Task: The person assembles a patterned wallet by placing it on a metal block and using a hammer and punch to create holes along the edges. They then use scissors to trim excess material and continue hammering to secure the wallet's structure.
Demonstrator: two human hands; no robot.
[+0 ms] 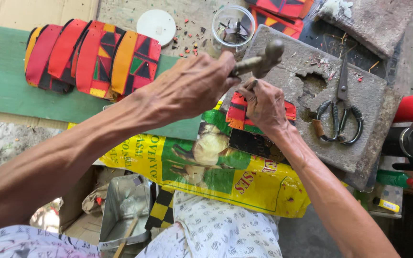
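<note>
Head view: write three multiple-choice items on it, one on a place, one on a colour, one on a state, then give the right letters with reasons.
1. Where do the scissors lie?
A. on the grey stone slab
B. on the green board
C. in the clear cup

2. What colour is the round lid near the top edge?
A. red
B. white
C. black

3. What is the left hand doing?
A. resting open on the yellow sack
B. gripping the hammer by its handle
C. holding the scissors

Answers: 1 A, the scissors rest flat on the slab, right of its broken hollow. 2 B, the lid shows plain white. 3 B, the fingers are closed round the handle, with the head above the right hand, which presses the patterned piece down.
</note>
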